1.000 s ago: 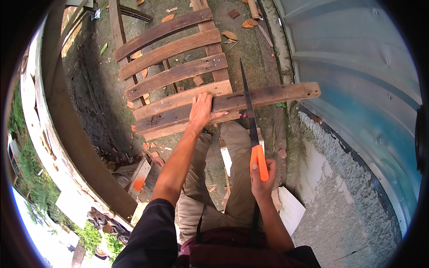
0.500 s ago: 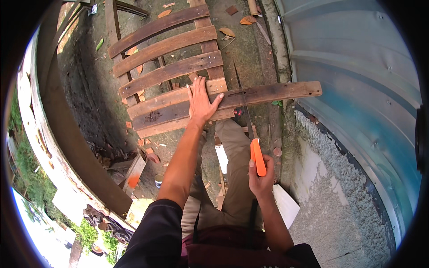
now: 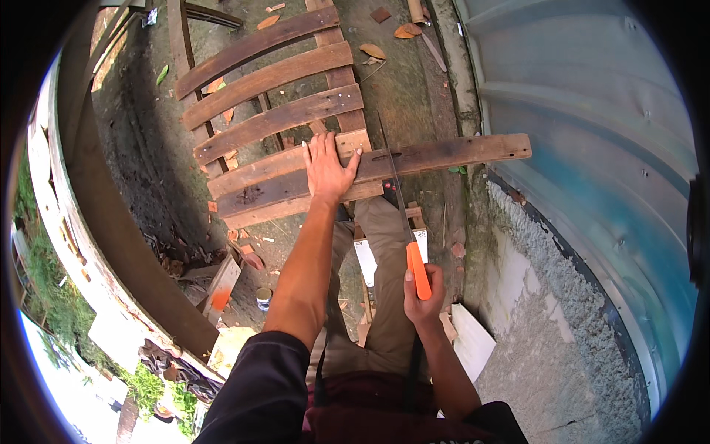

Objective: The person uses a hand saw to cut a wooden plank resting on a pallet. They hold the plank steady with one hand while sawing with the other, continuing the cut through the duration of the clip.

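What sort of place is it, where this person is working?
It is probably an outdoor yard or side passage: fallen brown leaves lie on the rough, stained ground, a ribbed metal wall stands on the right, and green plants show at the far left.

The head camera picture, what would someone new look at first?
Probably the orange-handled saw just right of the middle, held in the right hand, with its thin blade across a long dark plank. Next might be the left hand, spread flat on the wood near the middle. Then the big shiny blue-grey metal sheet filling the right side.
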`<state>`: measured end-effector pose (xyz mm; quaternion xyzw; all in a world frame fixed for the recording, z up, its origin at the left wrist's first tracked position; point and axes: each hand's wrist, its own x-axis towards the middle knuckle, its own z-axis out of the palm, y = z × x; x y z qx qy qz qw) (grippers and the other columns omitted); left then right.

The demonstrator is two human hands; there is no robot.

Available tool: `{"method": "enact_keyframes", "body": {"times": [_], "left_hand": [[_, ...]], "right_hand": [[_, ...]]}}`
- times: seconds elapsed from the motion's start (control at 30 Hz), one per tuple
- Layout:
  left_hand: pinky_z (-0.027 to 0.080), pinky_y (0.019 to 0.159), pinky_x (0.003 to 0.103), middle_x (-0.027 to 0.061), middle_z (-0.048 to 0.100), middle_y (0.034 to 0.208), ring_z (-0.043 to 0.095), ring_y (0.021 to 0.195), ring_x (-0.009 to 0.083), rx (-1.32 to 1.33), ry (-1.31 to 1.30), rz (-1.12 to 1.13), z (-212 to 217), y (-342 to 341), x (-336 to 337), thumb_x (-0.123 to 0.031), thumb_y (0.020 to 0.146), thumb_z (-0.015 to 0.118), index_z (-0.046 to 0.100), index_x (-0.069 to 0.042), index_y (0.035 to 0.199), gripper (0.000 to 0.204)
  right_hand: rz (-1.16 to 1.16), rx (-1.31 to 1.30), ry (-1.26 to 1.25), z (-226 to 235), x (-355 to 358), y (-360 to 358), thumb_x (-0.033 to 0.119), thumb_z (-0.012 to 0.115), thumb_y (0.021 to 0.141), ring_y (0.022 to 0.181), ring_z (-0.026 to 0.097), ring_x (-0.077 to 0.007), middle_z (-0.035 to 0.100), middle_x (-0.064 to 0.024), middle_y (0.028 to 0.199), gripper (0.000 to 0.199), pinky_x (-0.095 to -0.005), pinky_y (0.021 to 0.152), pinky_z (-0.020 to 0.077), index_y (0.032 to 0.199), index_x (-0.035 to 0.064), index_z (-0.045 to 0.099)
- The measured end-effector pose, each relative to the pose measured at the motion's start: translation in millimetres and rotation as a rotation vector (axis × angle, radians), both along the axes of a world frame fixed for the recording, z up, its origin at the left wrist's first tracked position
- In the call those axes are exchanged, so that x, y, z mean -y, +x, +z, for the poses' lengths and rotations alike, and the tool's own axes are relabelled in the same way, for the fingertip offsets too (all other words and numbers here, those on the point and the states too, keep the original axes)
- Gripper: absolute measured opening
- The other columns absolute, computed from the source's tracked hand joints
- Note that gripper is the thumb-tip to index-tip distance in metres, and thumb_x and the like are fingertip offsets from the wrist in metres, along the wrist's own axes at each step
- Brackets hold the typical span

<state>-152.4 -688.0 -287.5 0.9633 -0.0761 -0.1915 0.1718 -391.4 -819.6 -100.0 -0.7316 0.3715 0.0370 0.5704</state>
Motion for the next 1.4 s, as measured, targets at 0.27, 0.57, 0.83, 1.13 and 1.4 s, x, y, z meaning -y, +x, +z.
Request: {"method": "enact_keyframes", "body": {"times": [0.27, 0.57, 0.83, 1.13, 1.4], "left_hand": [[0.013, 0.129, 0.051, 0.0208, 0.048, 0.153, 0.033, 0.151, 0.0354, 0.001, -0.036, 0.017, 0.0, -1.6, 0.1, -0.057, 0.094, 0.063, 0.045, 0.000, 0.148, 0.081], [0.012, 0.129, 0.051, 0.0189, 0.048, 0.153, 0.033, 0.151, 0.0346, 0.018, -0.024, 0.005, -4.8, -0.9, -3.2, -0.058, 0.094, 0.064, 0.046, -0.002, 0.148, 0.080], [0.012, 0.129, 0.052, 0.0183, 0.048, 0.153, 0.032, 0.152, 0.0336, 0.005, -0.020, -0.006, -2.6, -0.6, -1.7, -0.059, 0.094, 0.062, 0.046, -0.002, 0.148, 0.080], [0.010, 0.130, 0.050, 0.0155, 0.048, 0.153, 0.032, 0.152, 0.0316, 0.003, -0.018, 0.005, -0.3, -1.1, -1.1, -0.059, 0.095, 0.062, 0.047, -0.002, 0.147, 0.078], [0.010, 0.130, 0.050, 0.0158, 0.048, 0.153, 0.032, 0.152, 0.0306, 0.009, -0.033, 0.010, -4.1, -2.3, -2.6, -0.058, 0.095, 0.062, 0.048, -0.002, 0.146, 0.078]], "right_hand": [[0.052, -0.031, -0.163, 18.6, -6.3, -9.0, 0.016, 0.072, 0.098, 0.052, 0.056, -0.0124, 0.059, -0.0060, 0.064, 0.024, -0.0288, 0.051, 0.0444, 0.091, 0.0019, 0.054], [0.052, -0.017, -0.226, -4.5, -14.3, 11.2, 0.020, 0.071, 0.100, 0.049, 0.058, -0.0168, 0.058, -0.0084, 0.062, 0.029, -0.0321, 0.049, 0.0452, 0.085, 0.0032, 0.052], [0.032, -0.039, -0.186, -29.5, -5.4, 60.0, 0.018, 0.071, 0.100, 0.051, 0.057, -0.0163, 0.058, -0.0079, 0.062, 0.026, -0.0335, 0.051, 0.0450, 0.087, 0.0023, 0.056], [0.032, -0.055, -0.192, 13.3, -8.7, -8.9, 0.014, 0.069, 0.100, 0.056, 0.058, -0.0177, 0.063, -0.0079, 0.069, 0.017, -0.0337, 0.055, 0.0470, 0.091, 0.0017, 0.060], [0.038, -0.043, -0.272, -10.7, -12.3, 24.9, 0.020, 0.071, 0.100, 0.054, 0.056, -0.0140, 0.062, -0.0062, 0.067, 0.023, -0.0311, 0.053, 0.0455, 0.090, 0.0024, 0.059]]}}
